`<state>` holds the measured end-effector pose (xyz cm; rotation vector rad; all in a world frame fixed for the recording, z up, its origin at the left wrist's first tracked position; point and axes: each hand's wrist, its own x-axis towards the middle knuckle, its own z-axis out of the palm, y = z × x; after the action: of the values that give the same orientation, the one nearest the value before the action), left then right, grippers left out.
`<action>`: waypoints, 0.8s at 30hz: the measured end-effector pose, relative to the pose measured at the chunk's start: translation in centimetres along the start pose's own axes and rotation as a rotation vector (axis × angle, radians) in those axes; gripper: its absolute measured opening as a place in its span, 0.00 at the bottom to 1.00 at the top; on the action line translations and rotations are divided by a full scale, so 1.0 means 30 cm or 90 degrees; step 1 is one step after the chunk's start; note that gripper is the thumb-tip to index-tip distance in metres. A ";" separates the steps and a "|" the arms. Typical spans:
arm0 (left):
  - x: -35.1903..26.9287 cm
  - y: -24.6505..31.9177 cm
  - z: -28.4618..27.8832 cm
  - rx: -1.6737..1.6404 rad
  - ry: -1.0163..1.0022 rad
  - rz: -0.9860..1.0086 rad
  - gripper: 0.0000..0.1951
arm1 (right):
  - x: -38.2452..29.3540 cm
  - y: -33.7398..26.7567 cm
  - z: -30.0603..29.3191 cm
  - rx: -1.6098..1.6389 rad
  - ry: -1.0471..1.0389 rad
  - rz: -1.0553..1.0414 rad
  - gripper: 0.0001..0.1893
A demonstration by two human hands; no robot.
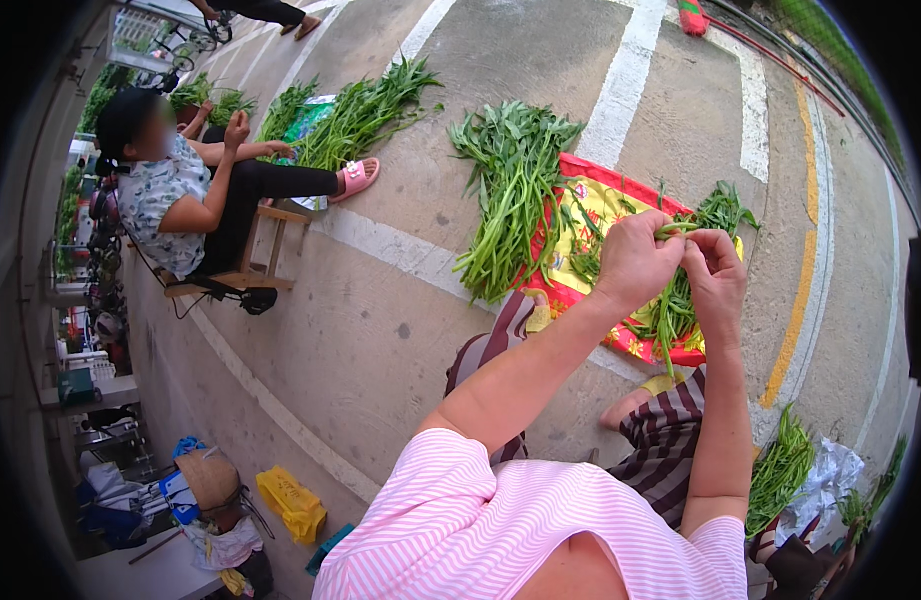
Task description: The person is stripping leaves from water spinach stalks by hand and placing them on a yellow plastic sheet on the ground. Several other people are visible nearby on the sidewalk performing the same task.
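Note:
My left hand (634, 253) and my right hand (715, 279) meet above a red and yellow printed sack (618, 177) spread flat on the concrete. Pinched between the fingers of both hands is a short green vegetable stem (676, 227); part of it is hidden by the fingers. A large bundle of long-stemmed leafy greens, like water spinach (505, 199), lies across the sack's left edge. Shorter pieces of greens (674, 319) are heaped on the sack below my right hand. More leafy tops (721, 206) lie beyond that hand, at the sack's far right corner.
To the left, another person (182, 195) sits on a wooden chair (269, 244) by more greens (355, 112). A yellow plastic bag (291, 504) lies at lower left. Greens (779, 472) and a silvery sheet (828, 476) are at lower right. A red broom (693, 19) lies far off.

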<state>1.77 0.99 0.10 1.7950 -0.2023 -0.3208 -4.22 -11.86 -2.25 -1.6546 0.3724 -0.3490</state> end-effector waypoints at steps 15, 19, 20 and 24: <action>0.007 -0.019 0.019 -0.083 -0.012 -0.031 0.05 | 0.005 -0.004 0.006 0.065 0.006 0.042 0.02; 0.010 -0.028 0.031 -0.093 -0.003 -0.028 0.06 | 0.007 0.002 0.004 0.083 0.022 0.056 0.02; 0.011 -0.030 0.035 -0.097 0.007 -0.025 0.07 | 0.008 0.004 0.004 0.091 0.025 0.061 0.02; 0.016 -0.042 0.052 -0.151 0.015 -0.014 0.06 | 0.017 0.017 -0.007 0.125 0.021 0.074 0.03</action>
<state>1.68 -0.28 -1.51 1.5664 -0.1212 -0.3252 -3.87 -12.31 -2.73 -1.4300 0.4424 -0.3159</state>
